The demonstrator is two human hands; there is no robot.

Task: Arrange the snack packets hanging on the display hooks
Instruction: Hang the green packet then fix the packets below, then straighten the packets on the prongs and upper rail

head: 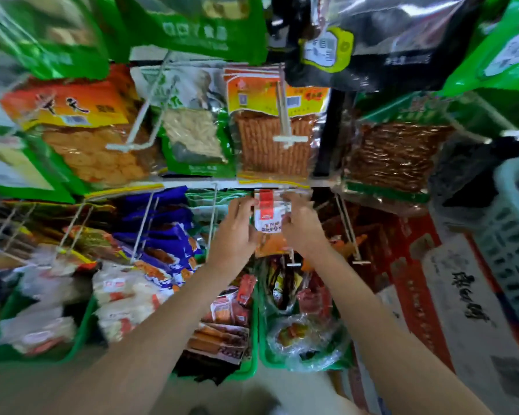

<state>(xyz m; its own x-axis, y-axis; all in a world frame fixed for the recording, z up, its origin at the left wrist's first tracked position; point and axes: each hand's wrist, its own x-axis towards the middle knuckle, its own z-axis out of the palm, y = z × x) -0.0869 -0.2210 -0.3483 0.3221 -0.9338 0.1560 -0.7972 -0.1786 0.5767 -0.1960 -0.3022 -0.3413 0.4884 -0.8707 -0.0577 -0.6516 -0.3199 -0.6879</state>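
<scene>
Both hands hold a small red-topped snack packet (268, 218) just below the orange stick-snack bag (274, 127): left hand (237, 232) fingers clamped on its left edge, right hand (301, 227) fingers on its right

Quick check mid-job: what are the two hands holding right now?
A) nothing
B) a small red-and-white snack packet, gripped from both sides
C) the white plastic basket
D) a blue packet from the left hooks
B: the left hand and right hand pinch the small red-and-white snack packet on either side, just below the orange sausage-stick packets.
</scene>
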